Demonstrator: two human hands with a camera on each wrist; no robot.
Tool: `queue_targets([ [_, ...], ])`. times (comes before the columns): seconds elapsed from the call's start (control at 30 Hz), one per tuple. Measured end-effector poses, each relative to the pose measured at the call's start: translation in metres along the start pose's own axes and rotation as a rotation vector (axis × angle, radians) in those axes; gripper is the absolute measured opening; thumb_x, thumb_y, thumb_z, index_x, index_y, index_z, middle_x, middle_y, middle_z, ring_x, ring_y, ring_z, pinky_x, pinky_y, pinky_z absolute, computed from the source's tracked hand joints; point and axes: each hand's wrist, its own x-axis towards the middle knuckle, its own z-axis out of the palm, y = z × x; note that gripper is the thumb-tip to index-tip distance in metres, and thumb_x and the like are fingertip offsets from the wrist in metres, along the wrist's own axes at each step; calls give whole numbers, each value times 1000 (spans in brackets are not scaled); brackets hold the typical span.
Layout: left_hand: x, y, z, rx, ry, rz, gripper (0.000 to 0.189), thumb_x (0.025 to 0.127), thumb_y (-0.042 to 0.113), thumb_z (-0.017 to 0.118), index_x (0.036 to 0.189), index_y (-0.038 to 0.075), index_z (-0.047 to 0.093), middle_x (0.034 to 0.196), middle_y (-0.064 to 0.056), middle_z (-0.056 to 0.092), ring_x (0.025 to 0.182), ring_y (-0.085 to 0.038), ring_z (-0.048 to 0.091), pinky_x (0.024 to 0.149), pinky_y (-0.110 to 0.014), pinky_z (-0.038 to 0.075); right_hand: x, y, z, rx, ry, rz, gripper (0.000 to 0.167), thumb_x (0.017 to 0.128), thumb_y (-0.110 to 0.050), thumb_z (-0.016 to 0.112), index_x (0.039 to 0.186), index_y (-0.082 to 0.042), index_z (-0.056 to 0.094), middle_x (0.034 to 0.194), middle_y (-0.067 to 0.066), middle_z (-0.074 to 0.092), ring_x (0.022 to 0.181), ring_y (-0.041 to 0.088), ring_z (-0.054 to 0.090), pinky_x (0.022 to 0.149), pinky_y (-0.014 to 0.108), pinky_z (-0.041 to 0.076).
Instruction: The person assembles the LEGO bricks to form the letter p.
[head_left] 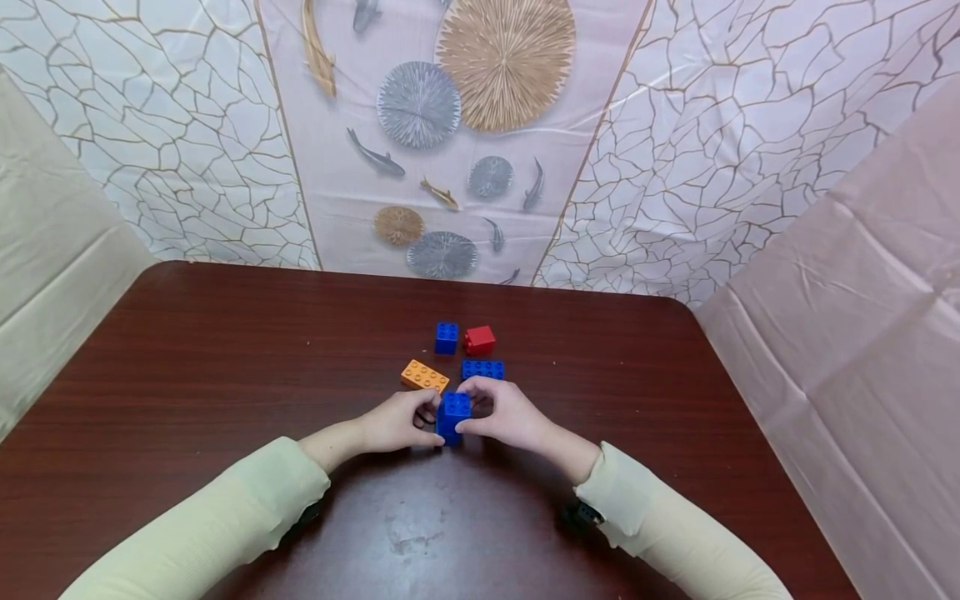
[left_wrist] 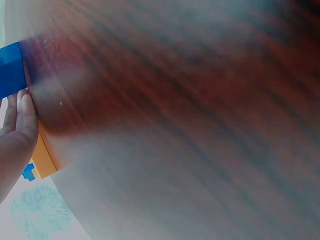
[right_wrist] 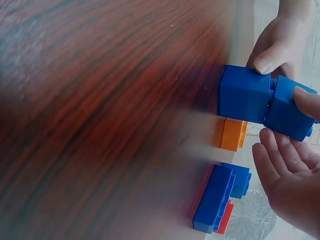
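Left hand (head_left: 392,423) grips the lower blue block (right_wrist: 243,95); right hand (head_left: 517,415) pinches the tilted upper block (right_wrist: 287,107). Level it before pressing.

Square blue bricks (right_wrist: 244,96): three
Long blue brick (head_left: 482,368): one
Long orange brick (head_left: 424,376): one
Square red brick (head_left: 481,339): one
Left hand (head_left: 393,422): one
Right hand (head_left: 513,415): one
Sleeves (head_left: 225,508): two
Table (head_left: 225,350): one
Gold printed discs (head_left: 398,226): two
Silver printed discs (head_left: 418,104): three
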Motion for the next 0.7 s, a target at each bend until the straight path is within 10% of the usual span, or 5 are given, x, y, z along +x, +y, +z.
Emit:
queue_targets([
  [0.7,0,-2,0,26,-13,15,29,80,17,73,90,7,47,93,-6,60,90,-14,58,76,-21,51,-3,0,7,-98,-2,-61,53,82,-28,72,126,-8,51,124,7,59,110,22,56,95,42,48],
])
